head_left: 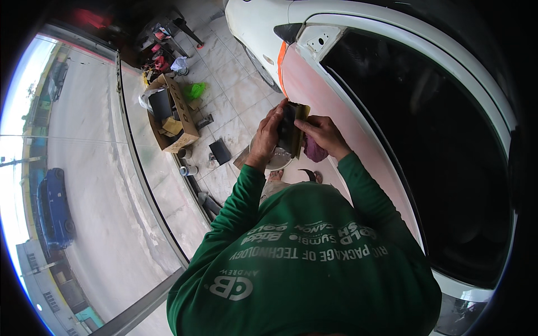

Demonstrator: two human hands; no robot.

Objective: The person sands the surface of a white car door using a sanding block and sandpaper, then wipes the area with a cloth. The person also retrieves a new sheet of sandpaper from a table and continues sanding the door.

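My left hand (pixel 265 138) grips the left side of a dark sheet with a yellowish edge (pixel 301 113), which looks like sandpaper, perhaps around a block. My right hand (pixel 325 133) pinches the sheet's yellowish right edge between thumb and fingers. Under my right hand hangs a purple cloth (pixel 315 151); I cannot tell whether the fingers hold it too. Just below the sheet a pale round bucket (pixel 278 161) is partly hidden by my left hand. Close on the right stands the white car's door (pixel 314 84), coated dull pink.
Orange tape (pixel 281 64) edges the pink panel. A cardboard box (pixel 178 115) full of odds and ends stands on the tiled floor, with a green plastic bag (pixel 194 90), a dark flat piece (pixel 220 151) and a can (pixel 189 171) nearby. A doorway track (pixel 140 148) borders the street.
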